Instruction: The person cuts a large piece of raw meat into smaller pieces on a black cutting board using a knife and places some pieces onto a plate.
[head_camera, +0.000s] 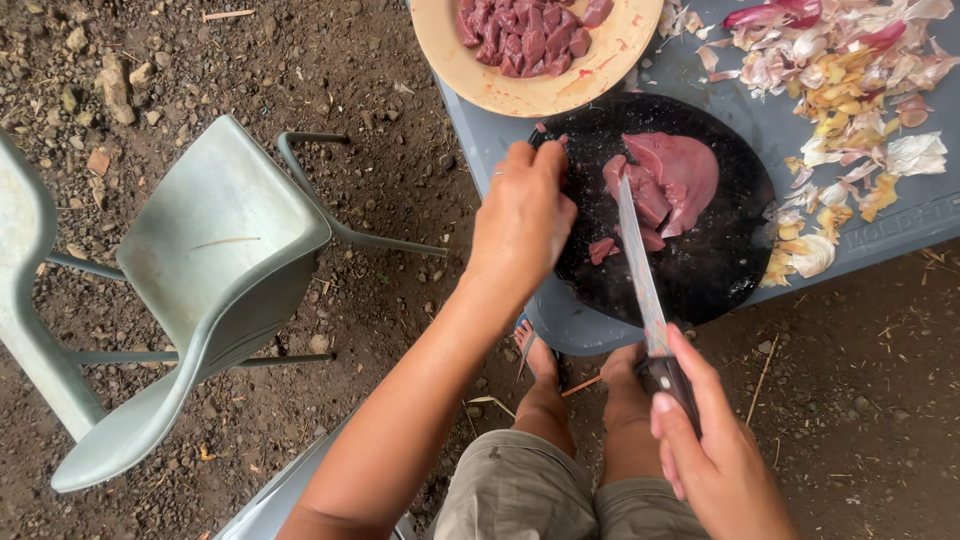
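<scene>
Gripping a knife (640, 270) closed-fisted, the right hand (715, 455) lays its blade on liver (672, 178); the left hand (522, 215), fingers curled, rests at nine o'clock of the black board (700, 270), steadying it.

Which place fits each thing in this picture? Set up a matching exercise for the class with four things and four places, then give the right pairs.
Things:
1. knife
2. cut meat pieces
3. large meat piece
4. garlic and onion peels

Places:
A. in the round tan bowl
B. loose on the grey table, right of the board
C. in the right hand
D. on the round black cutting board

Pairs: 1-C, 2-A, 3-D, 4-B
</scene>
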